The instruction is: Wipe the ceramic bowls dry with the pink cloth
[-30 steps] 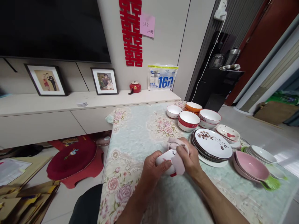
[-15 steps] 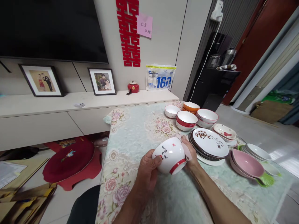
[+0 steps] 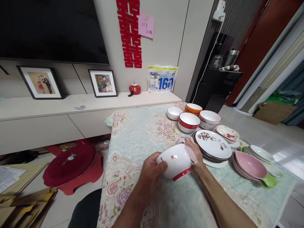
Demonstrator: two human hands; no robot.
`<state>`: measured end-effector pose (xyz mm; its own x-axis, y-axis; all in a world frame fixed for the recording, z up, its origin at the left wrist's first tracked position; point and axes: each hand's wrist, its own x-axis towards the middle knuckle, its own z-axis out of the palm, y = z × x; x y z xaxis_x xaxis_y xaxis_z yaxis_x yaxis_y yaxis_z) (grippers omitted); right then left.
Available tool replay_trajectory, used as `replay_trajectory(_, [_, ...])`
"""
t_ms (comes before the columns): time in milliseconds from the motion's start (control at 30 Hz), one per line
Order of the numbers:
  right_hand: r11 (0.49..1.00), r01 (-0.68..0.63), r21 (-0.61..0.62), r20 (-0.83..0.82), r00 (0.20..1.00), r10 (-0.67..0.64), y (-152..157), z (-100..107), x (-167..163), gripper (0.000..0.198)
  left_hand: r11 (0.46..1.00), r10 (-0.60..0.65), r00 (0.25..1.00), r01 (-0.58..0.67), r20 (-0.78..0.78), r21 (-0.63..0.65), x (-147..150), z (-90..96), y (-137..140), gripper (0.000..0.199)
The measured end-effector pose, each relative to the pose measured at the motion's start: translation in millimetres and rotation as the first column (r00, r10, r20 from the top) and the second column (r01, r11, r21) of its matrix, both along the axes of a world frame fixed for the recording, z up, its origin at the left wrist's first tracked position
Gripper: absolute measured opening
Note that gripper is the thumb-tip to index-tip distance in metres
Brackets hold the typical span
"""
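A white bowl (image 3: 174,161) with a red foot ring and small dark and red markings is held tilted on its side above the table. My left hand (image 3: 153,169) grips its left side, thumb on the outer wall. Against the right side of the bowl, my right hand (image 3: 195,152) is closed on a pale pink cloth (image 3: 191,154), which touches the bowl's outside. The fingertips of my right hand are partly hidden by the cloth and bowl. Just right of that hand stands a stack of dark-rimmed plates (image 3: 213,144).
Behind the plates are a red-banded bowl (image 3: 189,123), a small white bowl (image 3: 174,113), orange bowls (image 3: 194,108) and pink-rimmed bowls (image 3: 210,118). Pink leaf-shaped dishes (image 3: 250,164) lie at the right. A floral tablecloth (image 3: 133,133) covers the table. A red stool (image 3: 71,164) stands left.
The bowl has turned in my left hand, so its dark lettering has moved left, mostly behind my thumb. My right hand and the cloth have shifted slightly along the bowl's right side.
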<state>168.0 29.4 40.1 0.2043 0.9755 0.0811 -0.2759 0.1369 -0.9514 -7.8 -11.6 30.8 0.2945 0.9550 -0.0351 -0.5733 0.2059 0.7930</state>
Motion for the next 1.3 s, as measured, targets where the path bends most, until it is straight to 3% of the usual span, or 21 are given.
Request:
replay_trajectory(100, [0.998,-0.029,0.059,0.103,0.994,0.023,-7.2,-0.1,-2.6,0.036,0.999,0.042,0.996,-0.041,-0.077,0.02,0.7,-0.5,0.4,0.034])
replay_trajectory(167, [0.978,-0.074,0.195,0.315,0.949,0.009,-12.6,1.8,-4.7,0.033,0.997,0.07,0.989,-0.066,-0.129,0.034,1.9,-1.9,0.2,0.036])
replay_trajectory(267, [0.872,-0.234,0.43,0.651,0.75,-0.12,-18.1,5.3,-7.4,0.032,0.996,0.086,0.977,-0.078,-0.193,0.05,3.5,-4.5,0.1,0.039])
replay_trajectory(367, [0.803,-0.312,0.508,0.722,0.662,-0.199,-18.3,5.2,-8.2,0.034,0.997,0.077,0.976,-0.07,-0.204,0.04,4.7,-5.1,-0.3,0.039])
replay_trajectory(467, [0.868,-0.236,0.436,0.635,0.765,-0.111,-14.0,0.1,-7.1,0.037,0.995,0.104,0.984,-0.105,-0.142,0.005,6.1,-3.2,-1.0,0.038])
replay_trajectory(600, [0.981,-0.076,0.18,0.309,0.951,0.017,-5.5,-8.5,-6.8,0.046,0.989,0.132,0.991,-0.131,0.009,-0.069,7.9,0.4,-1.2,0.034])
replay_trajectory(733, [1.0,-0.002,0.028,0.185,0.983,-0.003,1.6,-12.5,-9.1,0.054,0.985,0.153,0.978,-0.14,0.142,-0.098,9.4,2.5,0.4,0.034])
replay_trajectory(833, [0.995,0.017,0.103,0.253,0.967,-0.043,1.7,-13.2,-12.5,0.053,0.982,0.18,0.971,-0.167,0.158,-0.093,11.2,2.7,2.3,0.033])
replay_trajectory(900, [0.976,0.022,0.219,0.381,0.919,-0.106,-1.8,-13.7,-15.9,0.05,0.978,0.203,0.968,-0.193,0.151,-0.079,12.6,2.6,3.1,0.03])
replay_trajectory(967, [0.935,-0.007,0.355,0.543,0.815,-0.2,-7.3,-14.1,-20.3,0.047,0.973,0.227,0.962,-0.219,0.153,-0.072,13.2,2.6,3.0,0.029])
replay_trajectory(1067, [0.838,-0.176,0.516,0.721,0.617,-0.315,-16.9,-12.9,-27.1,0.05,0.97,0.239,0.955,-0.225,0.175,-0.093,11.6,2.0,2.5,0.03])
replay_trajectory(1167, [0.727,-0.362,0.583,0.785,0.482,-0.389,-23.2,-8.7,-29.8,0.056,0.972,0.229,0.944,-0.207,0.238,-0.115,8.9,-0.6,4.0,0.029])
replay_trajectory(1233, [0.711,-0.355,0.607,0.783,0.423,-0.457,-23.5,-6.3,-27.7,0.055,0.969,0.234,0.924,-0.196,0.302,-0.152,8.3,-2.6,6.8,0.028])
replay_trajectory(1300, [0.735,-0.253,0.629,0.759,0.406,-0.51,-20.5,-5.9,-23.5,0.048,0.956,0.266,0.9,-0.2,0.345,-0.215,8.6,-3.6,10.5,0.03])
